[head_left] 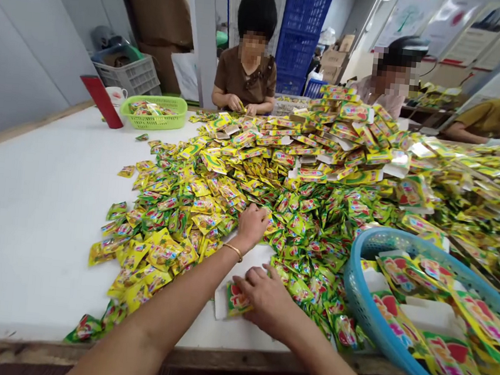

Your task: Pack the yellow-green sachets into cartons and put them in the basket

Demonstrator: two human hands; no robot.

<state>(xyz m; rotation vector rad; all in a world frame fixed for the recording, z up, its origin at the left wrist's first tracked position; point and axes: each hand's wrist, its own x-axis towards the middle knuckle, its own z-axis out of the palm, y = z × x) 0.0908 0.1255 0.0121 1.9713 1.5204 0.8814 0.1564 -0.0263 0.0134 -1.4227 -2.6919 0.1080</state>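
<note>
Glossy plastic sachets (206,221), smooth tabletop (43,220), rough wooden edge (216,359).

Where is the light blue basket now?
In the head view, the basket is at the lower right, beside the heaped packets, to the right of the right hand.

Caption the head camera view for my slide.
Left hand among heaped packets, right hand on a small printed box.

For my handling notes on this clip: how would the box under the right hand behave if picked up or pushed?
The box looks like thin card, so it should keep its shape but may crush if squeezed. Its open white flap would probably bend first. Flat-sided, it would likely slide, not roll.
</note>
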